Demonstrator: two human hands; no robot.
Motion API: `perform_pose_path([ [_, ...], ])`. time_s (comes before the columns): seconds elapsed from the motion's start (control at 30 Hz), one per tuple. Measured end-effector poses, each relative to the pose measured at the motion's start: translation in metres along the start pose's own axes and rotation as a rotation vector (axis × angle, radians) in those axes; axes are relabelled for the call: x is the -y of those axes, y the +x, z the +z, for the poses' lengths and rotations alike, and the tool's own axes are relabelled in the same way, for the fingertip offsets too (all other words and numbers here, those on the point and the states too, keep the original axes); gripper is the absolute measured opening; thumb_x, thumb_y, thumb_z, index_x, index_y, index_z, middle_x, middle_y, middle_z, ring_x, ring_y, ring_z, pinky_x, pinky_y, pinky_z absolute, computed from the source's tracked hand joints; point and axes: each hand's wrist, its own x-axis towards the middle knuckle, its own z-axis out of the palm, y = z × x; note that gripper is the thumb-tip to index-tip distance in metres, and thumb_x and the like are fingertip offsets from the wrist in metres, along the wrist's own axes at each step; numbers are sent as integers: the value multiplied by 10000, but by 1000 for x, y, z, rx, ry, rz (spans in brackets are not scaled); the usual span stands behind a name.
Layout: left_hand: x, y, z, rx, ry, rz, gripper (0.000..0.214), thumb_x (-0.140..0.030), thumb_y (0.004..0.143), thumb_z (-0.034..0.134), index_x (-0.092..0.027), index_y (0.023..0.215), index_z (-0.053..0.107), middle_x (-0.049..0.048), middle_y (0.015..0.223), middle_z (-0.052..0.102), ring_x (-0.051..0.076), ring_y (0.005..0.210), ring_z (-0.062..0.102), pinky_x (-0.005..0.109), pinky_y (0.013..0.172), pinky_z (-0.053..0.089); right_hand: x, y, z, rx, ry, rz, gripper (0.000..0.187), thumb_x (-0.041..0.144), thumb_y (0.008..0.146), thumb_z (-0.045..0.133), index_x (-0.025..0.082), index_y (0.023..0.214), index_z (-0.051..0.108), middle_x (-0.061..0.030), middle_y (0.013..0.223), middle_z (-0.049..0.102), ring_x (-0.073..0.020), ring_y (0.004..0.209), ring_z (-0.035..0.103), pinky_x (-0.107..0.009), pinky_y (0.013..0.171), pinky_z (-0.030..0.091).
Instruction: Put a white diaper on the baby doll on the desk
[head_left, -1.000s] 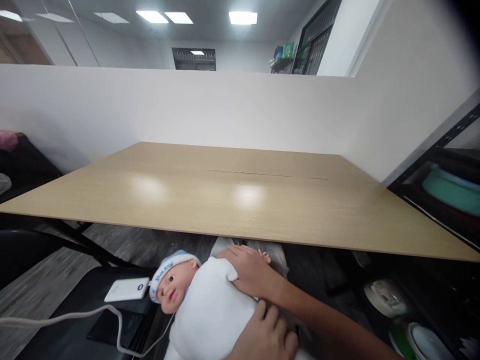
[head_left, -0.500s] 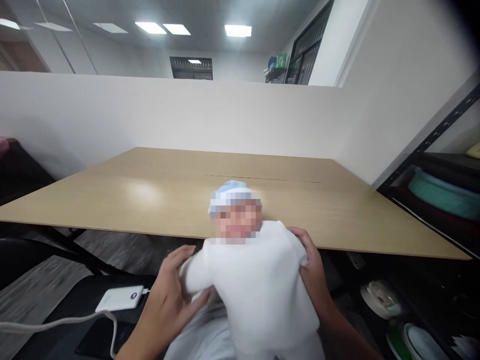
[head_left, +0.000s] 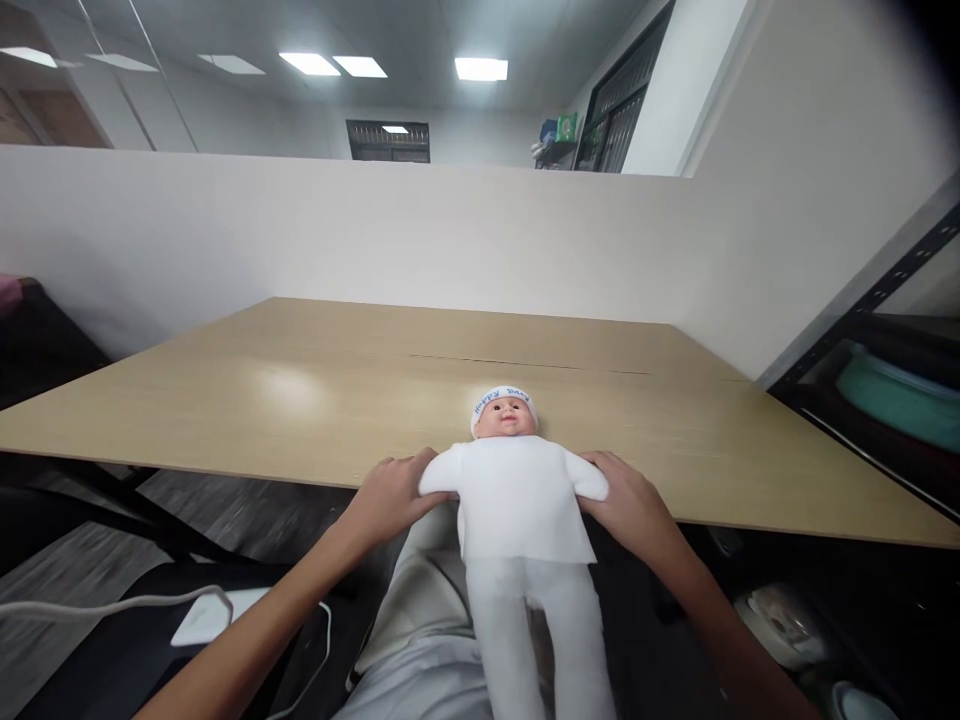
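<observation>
A baby doll (head_left: 517, 500) in a white top and white trousers faces me, its head over the front edge of the wooden table (head_left: 337, 380). Lettering runs across the band of its white and blue cap (head_left: 504, 396). My left hand (head_left: 394, 490) is closed around the doll's arm on the left side. On the other side, my right hand (head_left: 622, 500) grips the opposite arm. The doll's legs hang down in front of my lap, and the ends of them fall outside the picture.
Beside me on the left, a white power bank (head_left: 202, 615) with a cable lies on a black chair (head_left: 97, 650). A dark shelf rack (head_left: 862, 300) holding a teal basin (head_left: 900, 395) stands at the right. Behind the table rises a white partition (head_left: 450, 230).
The doll has moved away from me and slightly right, and its legs now show. My left hand has shifted up and right with its arm; both doll arms are now spread sideways.
</observation>
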Motion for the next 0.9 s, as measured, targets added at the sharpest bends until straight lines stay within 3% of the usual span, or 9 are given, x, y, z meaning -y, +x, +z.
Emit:
perform_pose_path([
  [0.23,32,2,18,-187,58,-9,532,-699,922,628,-221,1157,615,99,1101,718,317,990,677,382,814,468,-44,-16,-1,-8,35,15,365,621,943,622,286,1075,681,-46,1119,728,-291,1058,651,-381,860,493],
  [0.37,60,23,23,-239,16,-15,606,-769,808,713,-227,1071,650,76,1014,709,302,948,662,369,785,456,-63,-1,9,-33,33,15,419,668,929,619,286,1098,659,-58,1138,719,-307,1061,645,-406,870,496],
  [0.53,91,79,21,-281,-24,-35,612,-796,811,683,-220,1013,653,63,963,712,293,908,654,361,747,434,-73,56,26,-1,67,2,457,698,939,570,265,1064,645,-67,1079,726,-301,995,663,-398,839,505],
  [0.7,124,142,22,-258,-51,33,594,-793,842,651,-223,1007,634,54,965,707,277,902,648,350,739,431,-87,125,36,42,77,9,492,726,913,572,257,1049,641,-56,1019,737,-291,917,670,-381,786,510],
  [0.9,149,206,19,-246,-57,38,609,-810,839,636,-226,1010,622,46,964,703,268,882,651,343,713,430,-98,194,47,51,67,-14,507,727,909,580,249,1064,646,-58,1010,744,-291,898,669,-378,769,503],
])
